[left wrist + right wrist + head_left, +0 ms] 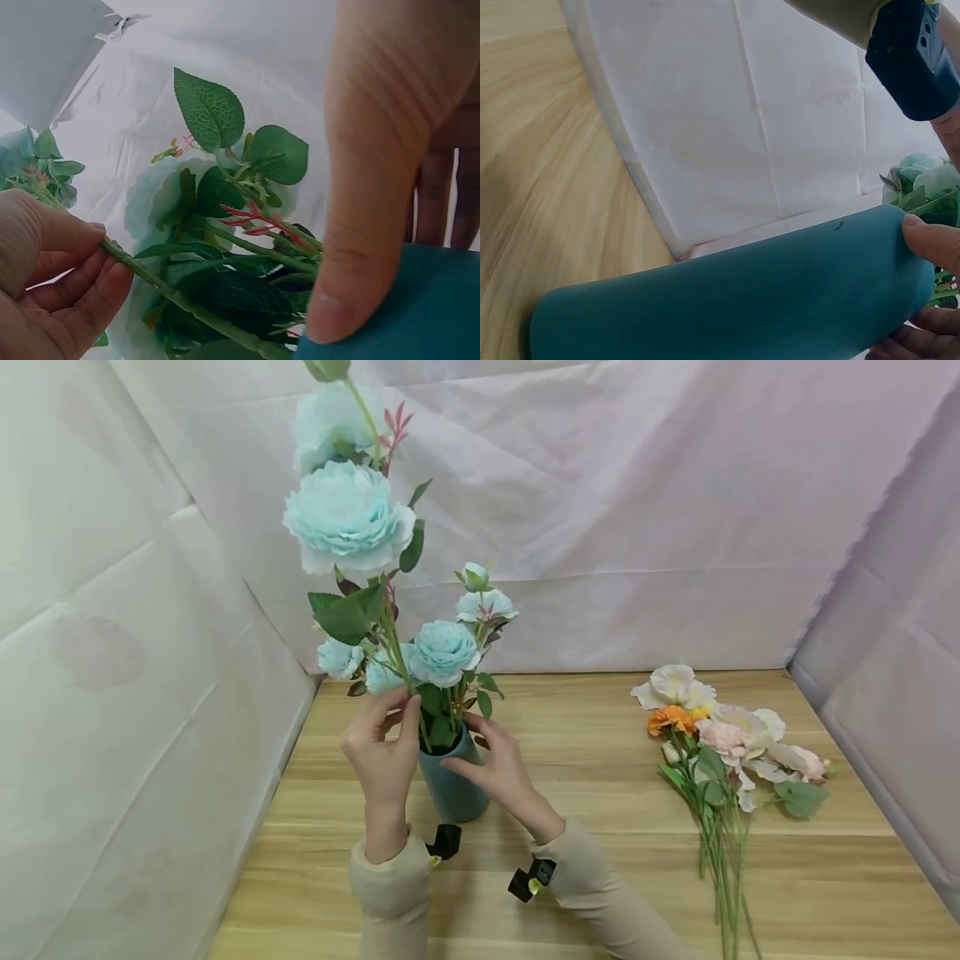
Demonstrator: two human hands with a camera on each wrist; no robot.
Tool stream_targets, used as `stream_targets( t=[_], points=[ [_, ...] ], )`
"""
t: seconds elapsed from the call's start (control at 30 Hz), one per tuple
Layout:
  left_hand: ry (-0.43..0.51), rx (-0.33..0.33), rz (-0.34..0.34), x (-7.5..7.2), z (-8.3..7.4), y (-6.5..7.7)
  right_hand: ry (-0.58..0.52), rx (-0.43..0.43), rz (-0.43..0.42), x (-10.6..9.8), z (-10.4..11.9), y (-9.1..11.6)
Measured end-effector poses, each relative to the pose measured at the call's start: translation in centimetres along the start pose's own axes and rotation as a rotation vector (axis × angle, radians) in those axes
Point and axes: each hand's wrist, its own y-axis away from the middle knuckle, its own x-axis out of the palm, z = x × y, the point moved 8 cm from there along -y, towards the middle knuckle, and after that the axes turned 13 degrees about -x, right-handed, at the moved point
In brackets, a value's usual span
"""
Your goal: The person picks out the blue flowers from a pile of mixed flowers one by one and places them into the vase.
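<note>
A teal vase (453,789) stands upright on the table, holding artificial blue flowers (445,652) with green leaves. My left hand (386,747) pinches the green stem (172,294) of a tall blue flower (348,518) between thumb and fingers, just above the vase mouth. The stem's lower end runs down into the vase opening, where leaves hide it. Around the vase's rim my right hand (504,768) is curled, thumb on the near side and fingers behind. In the right wrist view the vase (735,289) fills the lower part, with the right thumb at its rim.
A loose bunch of artificial flowers (723,739), white, pink and orange, lies on the right of the wooden table (585,743), its long stems pointing toward the near edge. Pale cloth (637,527) hangs behind and on both sides. Small black cameras (447,842) are strapped at the wrists.
</note>
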Motion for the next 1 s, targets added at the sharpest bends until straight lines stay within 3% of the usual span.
stream_targets(
  t=[0.37, 0.63, 0.8, 1.0],
  points=[
    [-0.011, -0.025, -0.006, -0.4, 1.7, 1.3, -0.075, 0.013, -0.017, 0.2, 0.0, -0.1],
    [-0.051, -0.039, 0.009, -0.5, 3.0, 2.5, -0.072, -0.001, 0.004, -0.7, 3.5, -0.7],
    [-0.068, -0.064, 0.010, -0.4, 3.7, 3.1, -0.064, -0.011, 0.006, -0.9, 3.9, -0.7],
    [-0.062, -0.014, -0.016, -0.6, 3.6, 3.4, -0.059, -0.022, 0.006, -0.8, 3.8, -0.7]
  ],
)
